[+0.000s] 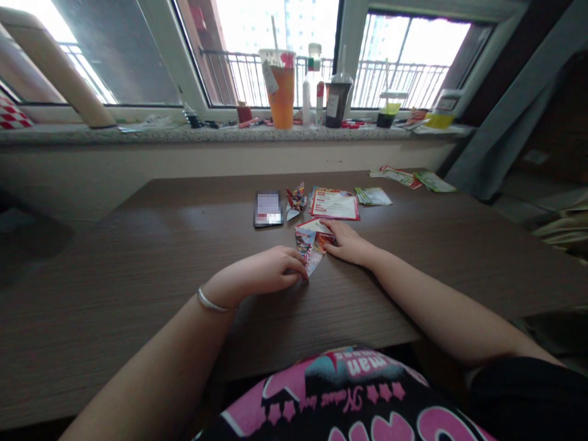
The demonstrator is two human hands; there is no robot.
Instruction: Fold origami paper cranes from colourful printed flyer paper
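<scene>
A colourful printed sheet of paper (312, 242), folded to a point at its near end, lies on the brown table between my hands. My left hand (280, 269), with a silver bracelet at the wrist, pinches the paper near that lower tip. On the paper's right side rests my right hand (346, 242), its fingers curled over the edge and upper part. Just beyond stands a folded paper figure (296, 199) in the same kind of bright print. Left of it is a phone (268, 209) with its screen lit but blurred.
A stack of printed cards (335, 204) lies behind the paper. Green-edged packets (374, 196) and more leaflets (404, 177) are at the back right. On the windowsill (206, 136) stand an orange drink cup (281, 95), a dark cup (337, 101) and bottles.
</scene>
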